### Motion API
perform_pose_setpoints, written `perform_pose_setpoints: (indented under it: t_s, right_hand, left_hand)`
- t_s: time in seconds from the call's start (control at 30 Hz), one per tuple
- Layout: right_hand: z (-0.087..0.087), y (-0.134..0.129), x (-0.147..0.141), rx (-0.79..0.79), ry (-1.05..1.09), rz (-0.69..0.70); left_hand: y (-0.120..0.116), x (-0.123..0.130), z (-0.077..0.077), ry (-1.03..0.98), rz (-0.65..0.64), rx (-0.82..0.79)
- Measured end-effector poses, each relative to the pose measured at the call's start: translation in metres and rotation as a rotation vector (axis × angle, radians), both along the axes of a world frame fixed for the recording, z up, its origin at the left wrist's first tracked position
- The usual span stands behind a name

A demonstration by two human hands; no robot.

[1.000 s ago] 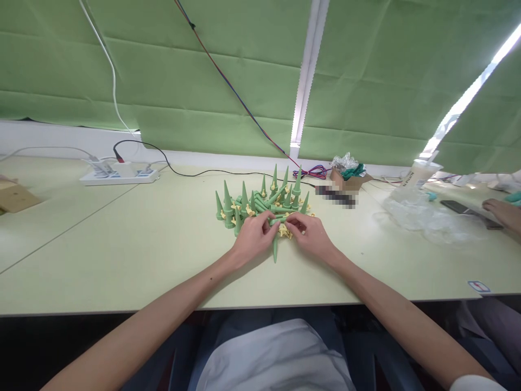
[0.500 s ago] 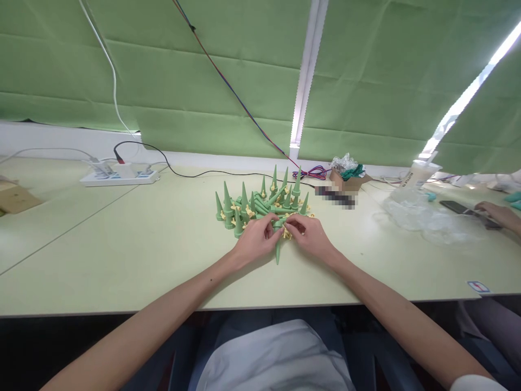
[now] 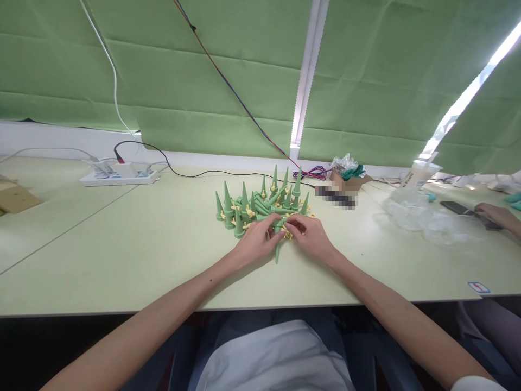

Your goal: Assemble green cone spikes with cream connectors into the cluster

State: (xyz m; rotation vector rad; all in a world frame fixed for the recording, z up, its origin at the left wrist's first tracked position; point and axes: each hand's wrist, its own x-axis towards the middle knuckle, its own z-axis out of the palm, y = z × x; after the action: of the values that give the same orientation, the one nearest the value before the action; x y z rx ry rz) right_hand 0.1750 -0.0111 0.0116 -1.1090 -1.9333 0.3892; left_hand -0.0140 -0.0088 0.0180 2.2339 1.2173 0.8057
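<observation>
Green plastic spikes (image 3: 244, 198) with small yellow valve-like pieces (image 3: 249, 210) stand and lie in a cluster on the table. At its near edge my left hand (image 3: 260, 236) pinches one green spike (image 3: 277, 254), whose tip points toward me. My right hand (image 3: 307, 232) is closed at the same spike's wide end, fingertips and thumb together beside some yellow pieces (image 3: 288, 234). Whether a small yellow piece is between the right fingertips is hidden. Both wrists hover low over the tabletop.
A white power strip (image 3: 120, 176) lies at the back left, near a cardboard box (image 3: 16, 196). At the right are a small carton (image 3: 350, 180), a plastic cup (image 3: 417, 175), clear plastic bags (image 3: 423, 214) and a phone (image 3: 456, 207). Another person's hand (image 3: 499, 213) rests at the far right.
Almost nothing differs. The spike's tip has shifted very slightly left, and both hands keep their place around it.
</observation>
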Motion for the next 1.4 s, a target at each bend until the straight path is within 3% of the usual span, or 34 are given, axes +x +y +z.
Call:
perform_pose_setpoints:
  t_s: [0.27, 0.47, 0.67, 1.4]
  right_hand:
    - [-0.0005, 0.0003, -0.0001, 0.012, 0.014, -0.011]
    - [0.0012, -0.0006, -0.0011, 0.013, 0.041, 0.003]
    - [0.0007, -0.0007, -0.0010, 0.004, 0.061, 0.034]
    - [-0.0008, -0.0001, -0.0022, 0.008, 0.088, 0.069]
  left_hand:
    - [0.0002, 0.0000, -0.0003, -0.142, -0.022, -0.099]
    - [0.0008, -0.0003, 0.0036, -0.339, -0.104, -0.327]
    - [0.0012, 0.0000, 0.0070, -0.404, -0.137, -0.461]
    - [0.0009, -0.0001, 0.0088, -0.475, -0.137, -0.550]
